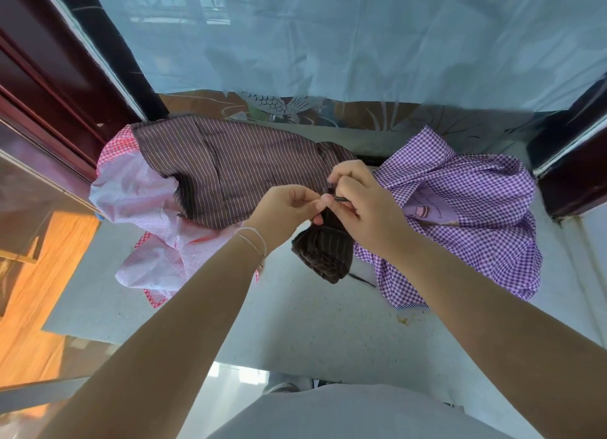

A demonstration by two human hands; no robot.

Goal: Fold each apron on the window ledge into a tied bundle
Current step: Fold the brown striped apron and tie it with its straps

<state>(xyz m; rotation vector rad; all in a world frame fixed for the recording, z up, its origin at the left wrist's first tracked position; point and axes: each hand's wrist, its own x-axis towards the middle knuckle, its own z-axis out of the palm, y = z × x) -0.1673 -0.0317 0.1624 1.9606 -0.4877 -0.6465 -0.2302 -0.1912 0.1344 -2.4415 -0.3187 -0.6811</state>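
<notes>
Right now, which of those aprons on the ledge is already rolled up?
The dark brown pinstriped apron, rolled into a tight bundle between both hands. The lighter brown striped, pink checked and purple gingham aprons lie loose.

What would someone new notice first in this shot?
Both hands, left hand and right hand, meet mid-frame, pinching a thin dark strap above a rolled dark striped bundle. Behind lies a spread brown striped apron, with a purple gingham apron crumpled at right and a pink one at left.
</notes>
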